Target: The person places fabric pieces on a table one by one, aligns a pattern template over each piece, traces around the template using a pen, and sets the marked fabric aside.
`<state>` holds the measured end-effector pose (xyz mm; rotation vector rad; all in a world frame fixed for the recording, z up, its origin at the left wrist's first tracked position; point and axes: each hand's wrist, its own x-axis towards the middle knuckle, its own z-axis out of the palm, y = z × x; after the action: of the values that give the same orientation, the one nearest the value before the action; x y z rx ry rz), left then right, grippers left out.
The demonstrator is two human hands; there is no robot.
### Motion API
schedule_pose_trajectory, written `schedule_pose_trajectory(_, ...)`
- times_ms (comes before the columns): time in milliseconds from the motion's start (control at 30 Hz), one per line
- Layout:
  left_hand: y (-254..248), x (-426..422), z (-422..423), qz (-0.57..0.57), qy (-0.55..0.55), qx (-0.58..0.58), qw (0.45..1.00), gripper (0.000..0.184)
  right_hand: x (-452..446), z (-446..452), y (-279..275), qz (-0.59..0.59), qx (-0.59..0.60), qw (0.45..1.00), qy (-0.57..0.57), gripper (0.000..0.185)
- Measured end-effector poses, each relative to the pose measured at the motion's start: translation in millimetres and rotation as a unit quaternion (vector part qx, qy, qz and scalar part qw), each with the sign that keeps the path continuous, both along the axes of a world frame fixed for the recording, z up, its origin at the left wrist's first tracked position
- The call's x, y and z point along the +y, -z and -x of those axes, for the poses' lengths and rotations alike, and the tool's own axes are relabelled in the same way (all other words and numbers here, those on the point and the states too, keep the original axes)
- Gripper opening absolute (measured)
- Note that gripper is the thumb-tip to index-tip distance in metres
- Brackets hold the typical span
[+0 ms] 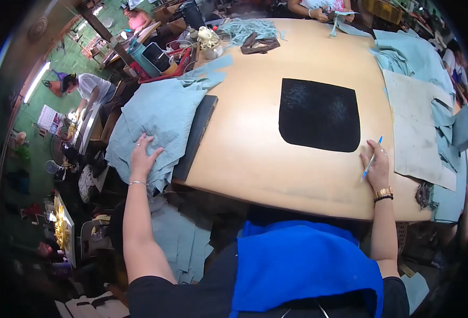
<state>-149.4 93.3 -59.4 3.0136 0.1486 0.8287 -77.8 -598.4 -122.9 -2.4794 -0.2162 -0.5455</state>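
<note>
My left hand [145,155] rests with its fingers spread on a stack of light blue-green sheets [162,114] at the left of the table. Under the right edge of that stack lies a dark board [199,135]. My right hand [377,161] holds a blue-and-white pen [371,161] over the table's right part. Just up and left of that hand, a black panel [319,115] with rounded lower corners lies flat on the wooden table [244,143].
Pale sheets [416,124] and more blue-green material [414,53] lie at the right. Shredded strips [250,31], a dark cloth piece [260,44] and a white container [210,49] are at the back. Other people sit or stand beyond the table.
</note>
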Motion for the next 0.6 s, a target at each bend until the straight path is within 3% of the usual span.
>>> schedule_pose_trajectory(167,-6,2,-7,0.035,-0.011,0.059,0.998,0.022,-4,0,5,0.001,0.001,1.000,0.004,0.044)
schedule_pose_trajectory(367,-31,-5,-39,0.083,-0.026,-0.022,0.996,0.020,-2,-1,3,-0.006,0.012,1.000,-0.001,0.043)
schedule_pose_trajectory(467,-62,-58,-87,0.104,0.095,-0.076,0.987,0.024,-2,-1,0,-0.004,-0.014,1.000,-0.003,0.041)
schedule_pose_trajectory(533,-74,-94,-135,0.324,0.172,-0.122,0.922,0.024,-4,-2,3,0.002,-0.029,1.000,0.003,0.041)
schedule_pose_trajectory(600,-103,-158,-148,0.562,0.218,-0.128,0.788,0.023,-4,-1,-1,0.003,-0.021,1.000,0.007,0.039)
